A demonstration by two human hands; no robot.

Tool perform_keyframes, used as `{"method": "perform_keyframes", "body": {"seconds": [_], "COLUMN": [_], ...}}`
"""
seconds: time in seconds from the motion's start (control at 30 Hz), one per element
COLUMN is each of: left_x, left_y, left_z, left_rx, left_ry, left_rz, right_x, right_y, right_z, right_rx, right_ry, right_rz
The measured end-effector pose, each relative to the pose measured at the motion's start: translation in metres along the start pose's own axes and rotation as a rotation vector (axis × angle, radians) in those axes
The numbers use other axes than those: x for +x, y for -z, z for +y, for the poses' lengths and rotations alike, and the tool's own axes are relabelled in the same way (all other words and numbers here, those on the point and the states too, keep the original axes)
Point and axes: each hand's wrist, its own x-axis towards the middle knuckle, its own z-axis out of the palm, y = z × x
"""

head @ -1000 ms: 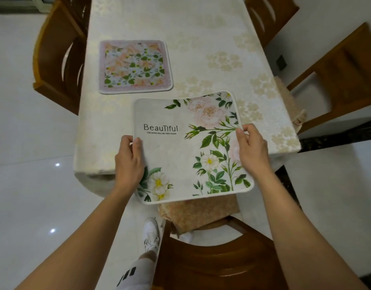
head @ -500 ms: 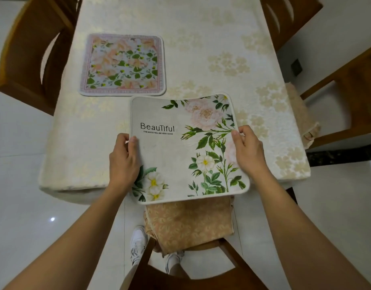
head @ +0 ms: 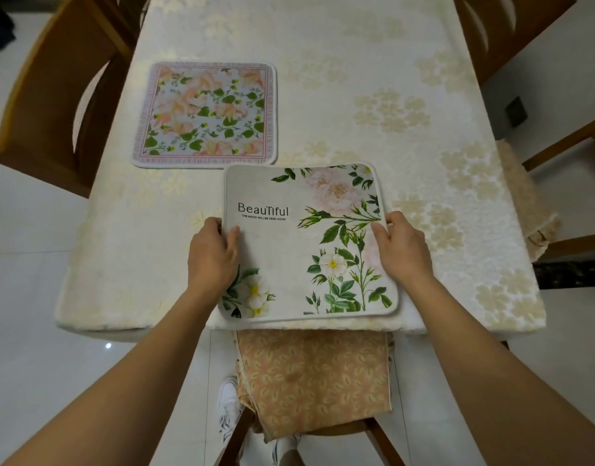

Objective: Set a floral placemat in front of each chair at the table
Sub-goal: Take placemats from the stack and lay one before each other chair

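Observation:
A white floral placemat (head: 289, 257) printed "Beautiful" lies at the near end of the table (head: 340, 79), in front of the near chair (head: 313, 375) with its patterned cushion. My left hand (head: 214, 253) grips its left edge, thumb on top. My right hand (head: 402, 247) grips its right edge the same way. A second placemat (head: 205, 114), pink with green leaves, lies flat on the table's left side, in front of the left wooden chair (head: 57, 95).
The table wears a cream cloth with pale flowers. Wooden chairs stand at the far right (head: 501, 31) and at the right side (head: 568, 183), the latter with a cushion. White tiled floor surrounds the table. My shoes (head: 229, 408) show under the near chair.
Both hands have carried the "Beautiful" placemat forward from over the table's edge onto the tabletop, where it now lies near the front edge. The pink placemat has stayed put.

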Motion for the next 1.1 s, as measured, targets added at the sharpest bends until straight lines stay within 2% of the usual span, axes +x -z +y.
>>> {"method": "perform_keyframes", "body": {"seconds": [0.1, 0.2, 0.27, 0.33, 0.43, 0.53, 0.7, 1.1], "left_x": [-0.004, -0.016, -0.027, -0.04, -0.057, -0.066, -0.064, -0.05], "left_y": [-0.003, -0.003, 0.0, 0.001, -0.003, -0.009, -0.01, -0.012], "left_z": [-0.005, -0.009, -0.01, -0.013, -0.02, -0.034, -0.043, -0.045], "left_rx": [0.172, 0.249, 0.315, 0.407, 0.6, 0.719, 0.725, 0.699], "left_ry": [0.006, 0.01, -0.088, -0.283, -0.522, -0.598, -0.66, -0.721], "left_rz": [-0.01, -0.013, -0.007, -0.043, -0.228, -0.352, -0.361, -0.379], "right_x": [-0.005, -0.014, -0.021, -0.03, -0.041, -0.05, -0.059, -0.078], "right_y": [-0.002, -0.001, 0.001, 0.002, -0.003, -0.014, -0.029, -0.038], "right_z": [0.006, 0.01, 0.012, 0.013, 0.012, 0.012, 0.022, 0.037], "right_rx": [-0.051, -0.155, -0.222, -0.255, -0.316, -0.456, -0.619, -0.565], "right_ry": [-0.032, -0.021, 0.054, 0.186, 0.366, 0.521, 0.529, 0.504], "right_rz": [0.035, 0.071, 0.096, 0.09, -0.065, -0.235, -0.304, -0.232]}}
